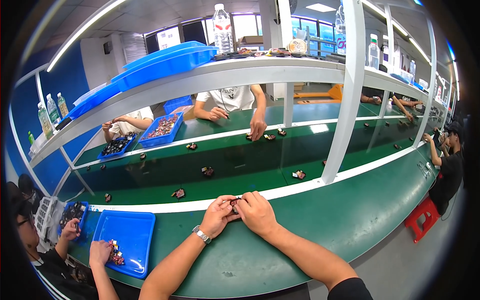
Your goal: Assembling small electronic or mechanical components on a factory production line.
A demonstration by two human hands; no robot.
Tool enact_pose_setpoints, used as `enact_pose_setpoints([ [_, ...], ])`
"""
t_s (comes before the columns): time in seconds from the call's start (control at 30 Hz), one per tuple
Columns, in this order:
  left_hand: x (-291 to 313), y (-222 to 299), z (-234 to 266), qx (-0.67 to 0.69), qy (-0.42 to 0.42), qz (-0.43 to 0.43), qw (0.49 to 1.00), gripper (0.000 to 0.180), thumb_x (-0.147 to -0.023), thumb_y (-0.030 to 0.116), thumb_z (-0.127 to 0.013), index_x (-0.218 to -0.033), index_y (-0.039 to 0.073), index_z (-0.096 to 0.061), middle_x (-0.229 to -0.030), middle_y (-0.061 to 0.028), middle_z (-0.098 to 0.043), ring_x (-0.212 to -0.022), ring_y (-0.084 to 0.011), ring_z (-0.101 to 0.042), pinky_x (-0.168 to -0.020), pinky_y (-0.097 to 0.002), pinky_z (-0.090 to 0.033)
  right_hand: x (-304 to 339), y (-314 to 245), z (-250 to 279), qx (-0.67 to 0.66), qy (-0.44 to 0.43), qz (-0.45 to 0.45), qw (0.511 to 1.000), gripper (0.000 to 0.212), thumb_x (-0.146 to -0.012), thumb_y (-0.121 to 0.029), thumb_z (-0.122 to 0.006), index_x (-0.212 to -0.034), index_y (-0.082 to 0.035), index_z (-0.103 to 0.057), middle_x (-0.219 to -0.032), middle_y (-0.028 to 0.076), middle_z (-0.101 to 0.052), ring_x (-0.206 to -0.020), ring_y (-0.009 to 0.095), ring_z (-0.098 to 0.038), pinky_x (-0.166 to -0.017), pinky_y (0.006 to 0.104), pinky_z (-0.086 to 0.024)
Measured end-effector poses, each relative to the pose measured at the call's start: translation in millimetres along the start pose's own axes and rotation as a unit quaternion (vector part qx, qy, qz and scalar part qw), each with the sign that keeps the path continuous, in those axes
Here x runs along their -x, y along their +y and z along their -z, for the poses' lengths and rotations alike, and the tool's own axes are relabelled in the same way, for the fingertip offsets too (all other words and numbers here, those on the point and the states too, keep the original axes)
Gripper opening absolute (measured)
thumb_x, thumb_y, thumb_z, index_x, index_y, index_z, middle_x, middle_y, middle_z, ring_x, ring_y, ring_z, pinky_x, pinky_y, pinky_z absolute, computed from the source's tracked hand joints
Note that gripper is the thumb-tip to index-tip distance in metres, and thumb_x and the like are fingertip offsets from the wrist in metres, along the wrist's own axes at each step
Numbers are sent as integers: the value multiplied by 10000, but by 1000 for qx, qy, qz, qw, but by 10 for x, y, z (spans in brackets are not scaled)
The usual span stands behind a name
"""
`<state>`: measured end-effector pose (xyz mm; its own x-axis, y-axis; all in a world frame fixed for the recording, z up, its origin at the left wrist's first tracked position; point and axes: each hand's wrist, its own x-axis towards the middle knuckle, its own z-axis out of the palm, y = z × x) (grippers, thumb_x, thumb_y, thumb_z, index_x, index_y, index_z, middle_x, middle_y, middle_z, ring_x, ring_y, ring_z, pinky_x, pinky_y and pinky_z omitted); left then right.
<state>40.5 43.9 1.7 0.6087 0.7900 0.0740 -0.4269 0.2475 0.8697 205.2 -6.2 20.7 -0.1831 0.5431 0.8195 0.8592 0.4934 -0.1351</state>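
Observation:
Close together over the green worktop (300, 227), near the white rail that borders the belt, are both of my hands. My left hand (217, 219), with a metal watch on its wrist, is closed round the left side of a small black electronic part with reddish bits (234, 204). From the right, the bent fingers of my right hand (257, 215) grip the same part and cover much of it. Just beyond the rail, similar small assemblies (179, 193) lie spaced out on the green belt (240, 165).
At left, a co-worker's hand reaches into a blue tray (150, 235) with several small parts; a fuller blue bin (82, 210) stands beyond it. Across the belt, another person's hand (258, 125) touches parts. A white post (345, 110) and overhead shelf (240, 72) frame the line.

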Motion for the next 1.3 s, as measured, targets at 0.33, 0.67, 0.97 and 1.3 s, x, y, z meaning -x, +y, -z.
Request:
enact_pose_setpoints([
  [0.33,0,-28,-10,-76,91,-33,992,155,-948,21,-550,-1099,52,-532,-1044,-68,-654,-946,-153,-638,-812,-350,-557,26,-6,35,-186,-32,-119,975,167,-789,-106,-695,-915,-34,-612,-923,101,-603,-879,279,-597,-752,374,-493],
  [0.67,-5,-43,-54,-140,93,-46,985,150,-947,0,-539,-1095,24,-529,-1044,-100,-645,-953,-167,-646,-813,-348,-588,5,-21,-34,-269,-75,-279,919,184,-833,-130,-700,-947,4,-649,-856,88,-661,-767,203,-649,-704,313,-524],
  [0.97,-39,-106,-89,-198,98,-98,970,337,-950,16,-506,-1282,10,-450,-1248,-170,-593,-1082,-229,-625,-886,-355,-550,-186,752,-208,-356,-89,-447,815,161,-805,-112,-738,-908,0,-686,-801,46,-694,-724,91,-635,-676,252,-516],
  [1.3,-68,-96,7,-206,74,-70,973,287,-939,4,-500,-1225,-20,-501,-1255,-174,-590,-1064,-225,-634,-867,-317,-539,-214,1845,-11,146,-93,-298,939,231,-724,-176,-675,-893,-21,-702,-913,168,-674,-907,318,-643,-849,420,-521],
])
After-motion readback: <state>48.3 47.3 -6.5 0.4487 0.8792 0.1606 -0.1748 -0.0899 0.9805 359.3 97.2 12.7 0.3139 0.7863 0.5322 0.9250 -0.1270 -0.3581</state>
